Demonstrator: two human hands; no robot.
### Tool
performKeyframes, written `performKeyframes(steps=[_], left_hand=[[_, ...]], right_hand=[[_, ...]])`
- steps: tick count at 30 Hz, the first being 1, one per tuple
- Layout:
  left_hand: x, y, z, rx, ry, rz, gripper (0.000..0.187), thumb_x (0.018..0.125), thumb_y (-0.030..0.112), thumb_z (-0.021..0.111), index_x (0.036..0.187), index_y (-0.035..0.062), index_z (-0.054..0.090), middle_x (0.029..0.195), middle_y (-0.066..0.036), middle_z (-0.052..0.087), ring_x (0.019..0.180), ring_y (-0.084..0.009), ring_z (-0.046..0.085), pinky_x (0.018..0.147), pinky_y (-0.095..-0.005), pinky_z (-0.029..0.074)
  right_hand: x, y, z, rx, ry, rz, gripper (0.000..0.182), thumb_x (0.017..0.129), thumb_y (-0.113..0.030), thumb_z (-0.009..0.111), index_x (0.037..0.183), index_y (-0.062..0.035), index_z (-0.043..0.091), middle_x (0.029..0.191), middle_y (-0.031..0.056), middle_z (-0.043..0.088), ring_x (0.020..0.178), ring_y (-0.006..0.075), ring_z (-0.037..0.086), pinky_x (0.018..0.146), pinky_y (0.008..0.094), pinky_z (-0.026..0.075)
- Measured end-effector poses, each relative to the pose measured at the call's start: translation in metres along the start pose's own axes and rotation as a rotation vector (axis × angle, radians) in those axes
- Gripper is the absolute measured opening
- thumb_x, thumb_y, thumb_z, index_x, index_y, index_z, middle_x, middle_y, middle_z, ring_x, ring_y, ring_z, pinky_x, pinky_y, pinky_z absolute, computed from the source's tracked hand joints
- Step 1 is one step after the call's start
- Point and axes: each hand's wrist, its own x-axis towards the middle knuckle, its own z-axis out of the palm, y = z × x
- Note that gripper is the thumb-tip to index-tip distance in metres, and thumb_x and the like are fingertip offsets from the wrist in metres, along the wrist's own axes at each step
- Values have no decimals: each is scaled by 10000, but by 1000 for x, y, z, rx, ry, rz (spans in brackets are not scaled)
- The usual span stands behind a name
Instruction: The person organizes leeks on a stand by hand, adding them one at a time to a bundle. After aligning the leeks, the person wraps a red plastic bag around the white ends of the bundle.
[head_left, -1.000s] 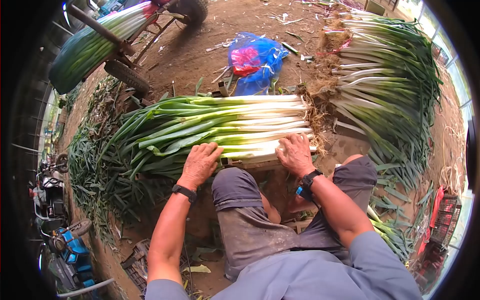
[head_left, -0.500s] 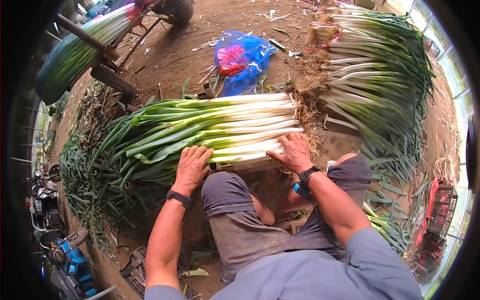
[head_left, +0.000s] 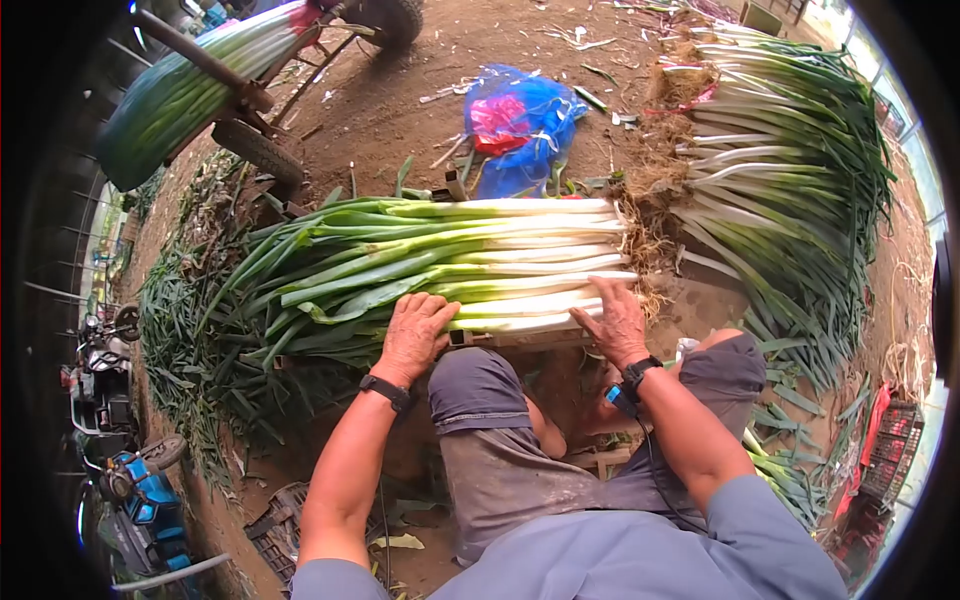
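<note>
A layer of long green onions (head_left: 470, 250) lies side by side in front of me, white stems and roots to the right, leaves to the left. My left hand (head_left: 419, 328) rests on the near edge of the bundle, where leaves turn to stems, its fingers laid over the top. Near the root end, my right hand (head_left: 613, 320) lies across the closest white stems with its thumb apart from the fingers. Both hands are open and touch the onions without lifting any. Part of a low stand (head_left: 520, 338) shows beneath the bundle, mostly hidden.
To the right spreads a large pile of green onions (head_left: 790, 170). A blue mesh bag (head_left: 545, 125) with something red lies beyond the bundle. Loaded onions (head_left: 195, 95) sit on a wheeled cart at upper left. Cut leaves (head_left: 190, 340) heap at left, and a crate (head_left: 890, 450) stands at right.
The whole view has shifted, so everything appears slightly farther right and lower. Both hands stay in nearly the same places on the onions.
</note>
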Motion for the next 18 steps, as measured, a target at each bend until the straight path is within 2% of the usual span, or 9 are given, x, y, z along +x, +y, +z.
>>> performKeyframes(steps=[2,3,6,10,11,14,15,17,18], left_hand=[[-1,0,2,14,-9,-3,579,735,155,810,1294,158,659,1239,-42,633,1227,-259,545,1137,-429,367],[-2,1,3,-2,19,6,609,705,117,799,1296,145,654,1231,-47,633,1213,-269,548,1121,-430,380],[0,-1,2,-39,45,4,646,672,78,793,1300,129,648,1229,-60,632,1204,-286,553,1099,-433,402],[7,-1,0,-98,-55,-55,685,646,86,826,1304,115,643,1258,-102,633,1226,-321,561,1075,-440,439],[2,-3,9,-86,1,-47,709,625,99,850,1303,112,645,1268,-121,634,1226,-338,568,1069,-448,448],[-7,1,17,-52,110,-19,696,653,98,848,1318,124,646,1286,-119,616,1253,-332,546,1100,-457,426],[-8,1,17,-60,101,-27,699,658,100,846,1326,129,640,1320,-118,595,1265,-333,536,1107,-459,420],[-9,2,17,-26,126,2,713,660,108,847,1339,141,629,1394,-122,538,1300,-348,505,1113,-465,412],[-8,2,15,3,133,20,723,654,114,854,1340,150,629,1409,-133,520,1327,-355,482,1120,-467,400]], right_hand=[[2,2,-1,3,-53,124,521,912,-462,720,1330,-160,650,1188,120,614,1102,336,593,966,459,474],[4,3,0,4,-84,137,551,917,-448,716,1373,-155,621,1236,126,602,1118,343,595,966,466,476],[10,0,3,-61,-91,135,573,917,-434,714,1408,-166,593,1247,141,601,1119,346,593,967,463,474],[14,11,14,-85,-120,144,639,902,-489,692,1451,-189,562,1359,183,579,1224,360,565,1011,485,444],[12,13,18,-92,-120,140,668,893,-513,685,1465,-194,551,1402,203,562,1268,365,548,1028,492,433],[11,10,15,-73,-53,91,614,851,-475,739,1364,-160,622,1275,157,602,1202,346,557,968,497,452],[11,8,14,-71,-31,85,614,851,-475,739,1364,-160,622,1275,157,602,1202,346,557,968,497,452],[14,8,13,-127,42,16,539,816,-447,768,1233,-118,677,1193,131,617,1170,329,555,968,491,437],[18,7,9,-124,48,12,539,816,-447,768,1233,-118,677,1193,131,617,1170,329,555,968,491,437]])
